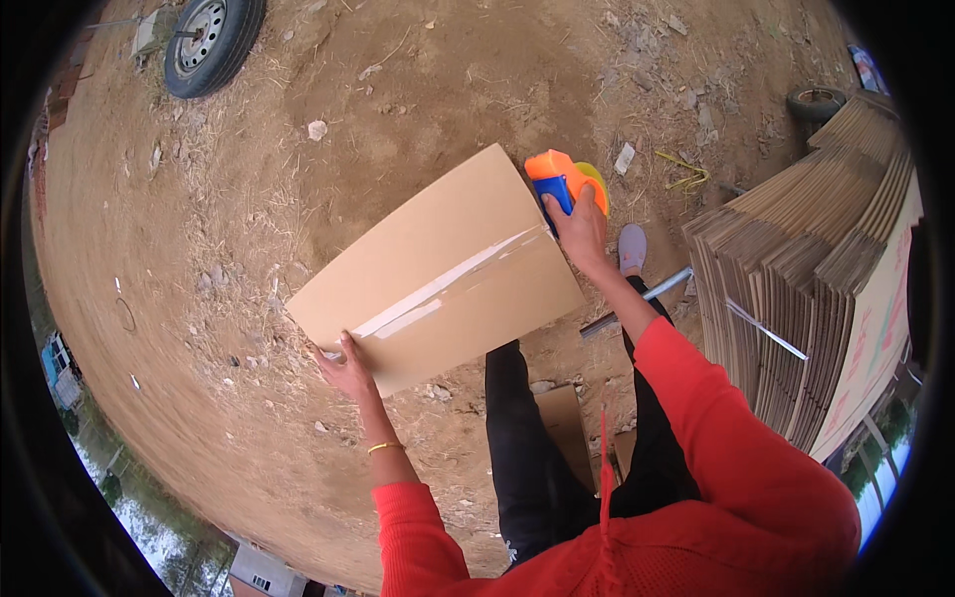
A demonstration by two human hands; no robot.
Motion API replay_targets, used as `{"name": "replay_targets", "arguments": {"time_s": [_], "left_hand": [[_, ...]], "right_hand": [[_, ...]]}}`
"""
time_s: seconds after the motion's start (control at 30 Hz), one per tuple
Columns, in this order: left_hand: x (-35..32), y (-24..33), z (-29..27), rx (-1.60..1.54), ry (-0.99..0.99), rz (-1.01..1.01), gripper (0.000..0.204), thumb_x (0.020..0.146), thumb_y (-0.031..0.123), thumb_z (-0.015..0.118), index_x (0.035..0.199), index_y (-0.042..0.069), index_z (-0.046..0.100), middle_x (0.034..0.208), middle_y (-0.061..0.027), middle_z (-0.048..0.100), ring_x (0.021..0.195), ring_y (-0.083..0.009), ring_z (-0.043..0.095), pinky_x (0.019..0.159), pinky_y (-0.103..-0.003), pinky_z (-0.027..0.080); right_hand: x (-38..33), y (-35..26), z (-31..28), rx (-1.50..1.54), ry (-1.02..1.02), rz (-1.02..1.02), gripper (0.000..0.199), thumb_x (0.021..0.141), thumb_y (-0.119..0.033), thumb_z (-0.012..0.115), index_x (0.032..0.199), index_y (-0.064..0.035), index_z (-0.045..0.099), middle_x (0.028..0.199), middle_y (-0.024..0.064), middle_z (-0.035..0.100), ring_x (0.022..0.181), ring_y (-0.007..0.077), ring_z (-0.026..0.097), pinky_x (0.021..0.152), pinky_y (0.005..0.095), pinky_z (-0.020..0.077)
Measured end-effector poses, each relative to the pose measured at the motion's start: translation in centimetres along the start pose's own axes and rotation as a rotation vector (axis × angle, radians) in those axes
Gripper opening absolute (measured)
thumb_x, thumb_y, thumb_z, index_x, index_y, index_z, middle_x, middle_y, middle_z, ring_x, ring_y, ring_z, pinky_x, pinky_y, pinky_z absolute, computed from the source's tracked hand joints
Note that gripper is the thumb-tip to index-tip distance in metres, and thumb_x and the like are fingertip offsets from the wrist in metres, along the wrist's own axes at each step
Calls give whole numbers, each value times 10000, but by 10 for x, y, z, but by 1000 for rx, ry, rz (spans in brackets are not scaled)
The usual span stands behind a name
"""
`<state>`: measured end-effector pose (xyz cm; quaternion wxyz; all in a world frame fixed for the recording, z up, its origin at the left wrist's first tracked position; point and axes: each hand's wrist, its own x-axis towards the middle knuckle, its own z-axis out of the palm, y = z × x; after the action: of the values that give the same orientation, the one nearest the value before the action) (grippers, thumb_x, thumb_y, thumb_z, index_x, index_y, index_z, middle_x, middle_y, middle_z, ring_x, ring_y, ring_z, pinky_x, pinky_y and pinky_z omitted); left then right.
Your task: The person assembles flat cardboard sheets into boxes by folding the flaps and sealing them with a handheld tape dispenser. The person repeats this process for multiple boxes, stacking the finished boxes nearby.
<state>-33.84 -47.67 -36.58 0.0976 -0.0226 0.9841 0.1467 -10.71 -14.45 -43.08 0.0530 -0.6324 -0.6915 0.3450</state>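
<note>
Nearest my camera, at 5 o'clock, is the red sweater of the person wearing it. The box occupies the centre of my view, tilted, its long axis running from 8 o'clock to 2 o'clock. A white strip follows the seam on its upper face. Left hand, at 8 o'clock: thumb over the box's near edge, fingers at the corner and partly hidden; I register contact but cannot tell whether the grip is clamped. Right hand, at 2 o'clock: fingers closed around the orange-and-blue tape dispenser, positioned at the box's 1 o'clock end; I cannot tell whether dispenser and box touch. Below the box, at 5 o'clock, I note a second carton between the black trousers' legs. A metal tube lies at 3 o'clock, and beyond it stands a stack of flattened cartons. A wheel rests on bare soil between 10 and 11 o'clock.
</note>
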Motion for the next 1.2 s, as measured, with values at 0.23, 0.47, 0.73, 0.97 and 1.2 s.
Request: {"name": "replay_targets", "arguments": {"time_s": [0.23,0.47,0.73,0.97,1.2], "left_hand": [[-46,-42,28,-299,-30,-118,883,774,482,714,1340,-90,348,1297,-278,415,1160,-371,468,990,-450,382],[-26,-38,-20,-26,-38,-40,678,821,310,703,1325,-38,412,1151,-226,531,1084,-318,528,936,-433,418],[-35,115,-46,-806,-672,470,377,914,176,587,1254,18,541,1111,-148,582,1019,-217,568,849,-338,467],[-18,158,42,-984,-1193,42,277,969,170,484,1161,-7,579,1007,-110,633,889,-169,629,748,-290,527],[-24,189,70,-887,-1090,-18,343,955,268,517,1121,-22,598,1021,-111,654,989,-164,607,853,-313,488]], "right_hand": [[79,-88,5,-37,52,-403,549,824,-407,669,1026,34,412,787,261,617,739,427,625,653,495,487],[-26,-130,-70,-44,-99,-456,555,827,-411,671,1075,5,401,835,259,608,780,421,616,681,471,486],[-139,-130,-96,-111,-529,-464,671,811,-452,668,1160,62,415,916,279,599,868,425,603,755,454,472],[-164,-118,-98,13,-522,-352,617,815,-400,684,1146,52,427,931,269,603,864,429,605,743,451,478],[-151,-96,-104,48,-539,-196,534,817,-387,687,1047,11,415,910,248,595,838,425,598,727,441,475]]}}
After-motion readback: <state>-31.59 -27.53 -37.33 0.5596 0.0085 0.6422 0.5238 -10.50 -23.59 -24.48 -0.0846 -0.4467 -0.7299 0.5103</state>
